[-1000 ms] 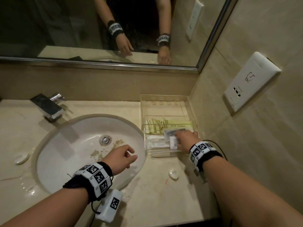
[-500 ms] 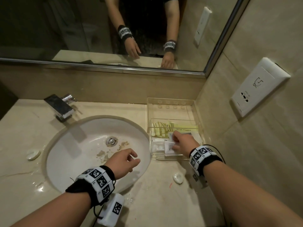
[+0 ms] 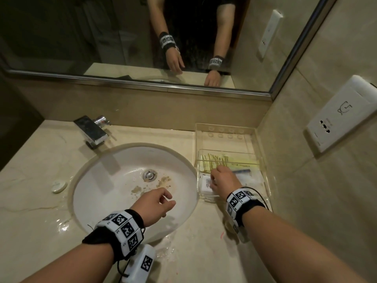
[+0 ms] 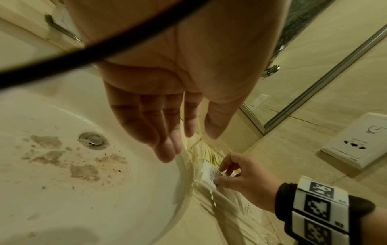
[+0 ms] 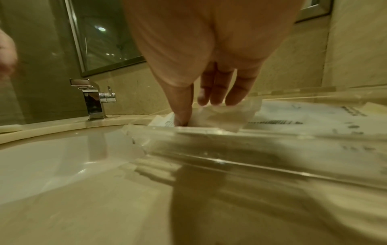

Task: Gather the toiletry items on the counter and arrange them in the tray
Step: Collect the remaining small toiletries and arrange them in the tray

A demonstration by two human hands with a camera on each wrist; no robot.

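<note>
My right hand (image 3: 224, 179) is down inside the clear tray (image 3: 262, 160), which sits on the desk (image 3: 193, 252) in the right corner, just right of the sink (image 3: 114, 180). My thumb and fingers are pinching a small see-through packet (image 5: 228, 117), and the thumb tip also presses on a white printed sachet (image 3: 206, 183) at the tray's near left end. From the right wrist view the packet is tilted up a bit off the pile of other flat packets lying in the tray. Further back in the same tray there's a yellowish packet (image 3: 242, 163) with gold squiggly lines on it.

My left hand (image 3: 152, 207) hangs over the near right part of the sink bowl with nothing in it, fingers loose and only slightly bent, clear of everything.

Other stuff: chrome faucet (image 3: 91, 130) at the far left of the sink, a small white round cap (image 3: 59, 186) on the desk to the sink's left, a wall socket (image 3: 344, 119) on the right wall.
</note>
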